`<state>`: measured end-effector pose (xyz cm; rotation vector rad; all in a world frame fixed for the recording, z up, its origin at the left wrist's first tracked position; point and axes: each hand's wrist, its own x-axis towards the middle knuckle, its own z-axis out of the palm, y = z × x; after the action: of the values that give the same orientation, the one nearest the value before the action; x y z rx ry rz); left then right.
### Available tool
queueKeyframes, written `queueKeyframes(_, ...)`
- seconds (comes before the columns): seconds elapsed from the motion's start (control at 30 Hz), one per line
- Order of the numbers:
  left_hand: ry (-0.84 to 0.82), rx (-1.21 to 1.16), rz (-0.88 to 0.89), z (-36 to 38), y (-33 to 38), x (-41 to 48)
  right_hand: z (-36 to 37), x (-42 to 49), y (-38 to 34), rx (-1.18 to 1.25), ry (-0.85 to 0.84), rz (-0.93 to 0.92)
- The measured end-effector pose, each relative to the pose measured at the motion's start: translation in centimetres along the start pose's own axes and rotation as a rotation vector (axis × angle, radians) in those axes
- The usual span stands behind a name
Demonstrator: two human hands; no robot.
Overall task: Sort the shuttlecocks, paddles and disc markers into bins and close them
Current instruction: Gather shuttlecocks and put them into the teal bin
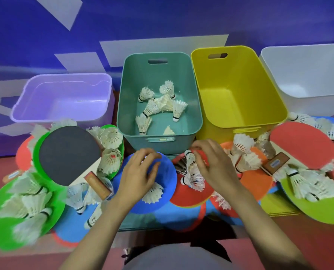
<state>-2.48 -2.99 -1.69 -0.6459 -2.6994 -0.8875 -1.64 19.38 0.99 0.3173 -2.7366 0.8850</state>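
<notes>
White feathers everywhere: shuttlecocks [244,160] lie heaped over the discs on the floor, just in front of the teal bin [135,139], which already has several inside. The right hand [213,164] closes its grip on one shuttlecock [189,156], fingers curled round it by the cork end. The left hand [140,172] curls over the blue disc [168,178]; whether that grip holds anything, I cannot tell. These look featherlight and easily crushed, so take the firm cork base, not the brittle skirt.

left hand [140,172] over blue disc [169,180] | right hand [211,162] grips shuttlecock [189,157]
</notes>
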Motion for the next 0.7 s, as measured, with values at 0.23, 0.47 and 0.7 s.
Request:
queueKeyframes(0.23,-0.196,0.253,-0.386,0.6,-2.5,-1.5,1.7,-0.7,1.8,-0.232,-0.351,0.232)
queueKeyframes(0.47,-0.254,0.322,-0.438,0.8,-2.2,-0.9,3.5,-1.4,1.2,-0.238,-0.397,0.134)
queueKeyframes(0.7,-0.214,0.328,-0.450,0.7,-1.5,-0.5,3.9,-2.0,1.1,-0.220,-0.384,-0.015)
